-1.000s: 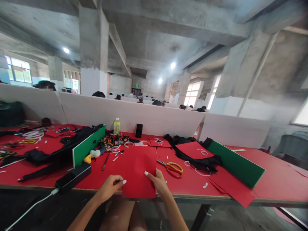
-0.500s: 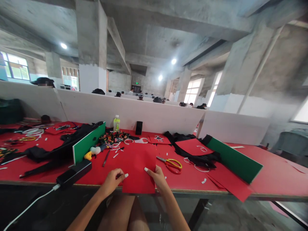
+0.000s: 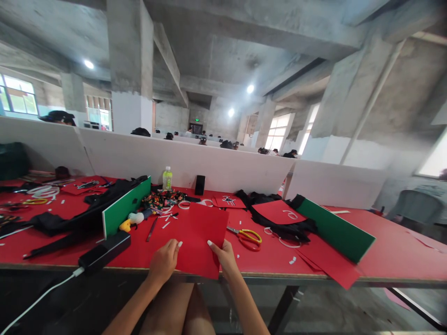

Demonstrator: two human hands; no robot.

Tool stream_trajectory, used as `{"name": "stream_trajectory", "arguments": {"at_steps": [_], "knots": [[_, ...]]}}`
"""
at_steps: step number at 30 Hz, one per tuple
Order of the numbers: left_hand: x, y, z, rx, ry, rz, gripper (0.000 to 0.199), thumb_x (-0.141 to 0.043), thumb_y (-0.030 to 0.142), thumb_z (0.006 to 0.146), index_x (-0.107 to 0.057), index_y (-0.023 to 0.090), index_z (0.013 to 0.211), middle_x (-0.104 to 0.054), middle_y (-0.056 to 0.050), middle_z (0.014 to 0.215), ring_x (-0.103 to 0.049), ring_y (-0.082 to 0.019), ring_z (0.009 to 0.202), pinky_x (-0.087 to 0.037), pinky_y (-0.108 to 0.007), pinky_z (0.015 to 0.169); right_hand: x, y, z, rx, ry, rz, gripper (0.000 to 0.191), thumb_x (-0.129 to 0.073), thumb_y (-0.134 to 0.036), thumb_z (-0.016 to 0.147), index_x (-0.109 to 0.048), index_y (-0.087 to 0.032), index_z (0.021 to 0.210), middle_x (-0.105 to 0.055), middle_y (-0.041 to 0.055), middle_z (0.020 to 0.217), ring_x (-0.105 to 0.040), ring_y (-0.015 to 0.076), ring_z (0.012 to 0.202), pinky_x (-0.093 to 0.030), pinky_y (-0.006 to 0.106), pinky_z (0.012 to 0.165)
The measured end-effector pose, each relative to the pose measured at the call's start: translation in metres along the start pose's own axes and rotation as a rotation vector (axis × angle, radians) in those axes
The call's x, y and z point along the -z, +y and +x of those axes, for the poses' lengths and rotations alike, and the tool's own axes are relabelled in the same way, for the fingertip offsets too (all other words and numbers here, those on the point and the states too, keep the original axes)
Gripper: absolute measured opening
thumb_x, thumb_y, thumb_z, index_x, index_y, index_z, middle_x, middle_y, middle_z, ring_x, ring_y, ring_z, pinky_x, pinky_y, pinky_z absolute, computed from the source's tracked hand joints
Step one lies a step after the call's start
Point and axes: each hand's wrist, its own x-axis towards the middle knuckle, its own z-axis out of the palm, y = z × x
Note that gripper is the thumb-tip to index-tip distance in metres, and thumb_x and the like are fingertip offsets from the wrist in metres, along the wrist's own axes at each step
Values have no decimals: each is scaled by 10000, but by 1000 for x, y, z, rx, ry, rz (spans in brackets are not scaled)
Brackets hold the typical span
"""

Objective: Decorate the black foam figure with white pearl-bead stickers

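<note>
A plain red paper sheet (image 3: 202, 232) lies over the front edge of the red table, tilted slightly. My right hand (image 3: 226, 257) pinches its right edge, thumb on top and fingers underneath. At the sheet's lower left edge, my left hand (image 3: 165, 261) is closed, the thumb pressed towards the curled fingers on the edge. Just right of the sheet lie scissors (image 3: 248, 236) with yellow and red handles. White paper strips (image 3: 166, 222) and a dark narrow stick (image 3: 151, 229) are to its left.
Green dividers (image 3: 127, 207) stand left and right. A black power strip (image 3: 104, 251) with a white cable sits at the front edge. Behind are a bottle (image 3: 167, 178), a phone (image 3: 200, 185), patterned fabric (image 3: 162, 199) and black cloth (image 3: 279, 225) under a red sheet (image 3: 275, 211).
The sheet has turned a little, its far end swinging right and its near end left. My left hand has closed more at its edge. The view has shifted slightly.
</note>
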Motion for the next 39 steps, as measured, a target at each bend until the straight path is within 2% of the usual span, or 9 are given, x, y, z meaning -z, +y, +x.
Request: {"name": "stream_trajectory", "arguments": {"at_steps": [6, 13, 16, 19, 22, 26, 32, 35, 39], "knots": [[14, -16, 7, 113, 76, -24, 271, -346, 411, 827, -460, 221, 670, -540, -48, 599, -549, -203, 596, -350, -277, 556, 14, -4, -2, -21, -12, 1, 474, -790, -511, 546, -699, -174, 867, -739, 70, 898, -675, 268, 835, -501, 419, 825], [10, -7, 20, 166, -22, -254, 544, -245, 653, 825, -536, 198, 763, -561, -13, 621, -561, -172, 596, -424, -261, 541, 1, -4, -18, -119, -191, -40, 446, -821, -442, 535, -717, -151, 857, -741, 78, 847, -681, 262, 762, -506, 409, 777], [12, 0, 25, 173, -38, -316, 588, -328, 764, 732, -450, 206, 592, -402, 39, 505, -443, -135, 502, -361, -243, 479, -2, -4, -22, -145, -225, -41, 456, -825, -438, 530, -715, -144, 860, -739, 76, 817, -681, 255, 727, -504, 405, 765], [18, 6, 27, 179, -15, -348, 590, -463, 767, 661, -334, 211, 510, -285, 63, 495, -343, -103, 492, -302, -231, 481, -2, -6, -24, -157, -244, -36, 468, -826, -440, 530, -714, -147, 877, -737, 76, 826, -680, 251, 727, -502, 400, 765], [24, 9, 25, 196, 15, -373, 583, -520, 744, 637, -352, 203, 502, -278, 65, 497, -326, -97, 501, -290, -226, 494, -2, -8, -25, -157, -244, -31, 467, -828, -444, 526, -715, -156, 877, -736, 71, 832, -680, 248, 742, -498, 391, 773], [27, 5, 23, 234, 38, -400, 544, -570, 710, 621, -446, 192, 507, -369, 56, 472, -372, -106, 498, -322, -227, 508, -2, -7, -25, -161, -243, -28, 452, -828, -438, 529, -717, -155, 865, -737, 70, 815, -680, 246, 731, -503, 376, 752], [27, -11, 27, 324, 25, -457, 591, -469, 760, 648, -565, 177, 630, -600, -31, 575, -560, -179, 601, -445, -276, 593, 8, 2, -19, -147, -140, -14, 467, -826, -442, 517, -710, -141, 855, -740, 88, 845, -683, 250, 736, -513, 383, 746], [15, -8, 19, 350, -90, -496, 668, -409, 800, 631, -600, 164, 699, -639, -56, 623, -597, -197, 606, -457, -288, 555, 10, 7, -11, -110, -23, 8, 487, -813, -483, 515, -694, -151, 849, -742, 76, 833, -684, 247, 749, -515, 385, 765], [-5, 2, 3, 319, -224, -500, 574, -556, 744, 551, -555, 171, 586, -566, 0, 529, -535, -156, 524, -403, -254, 511, 5, 10, -3, -87, 54, 34, 497, -813, -487, 507, -682, -155, 853, -742, 69, 805, -686, 254, 739, -522, 398, 764]]}}
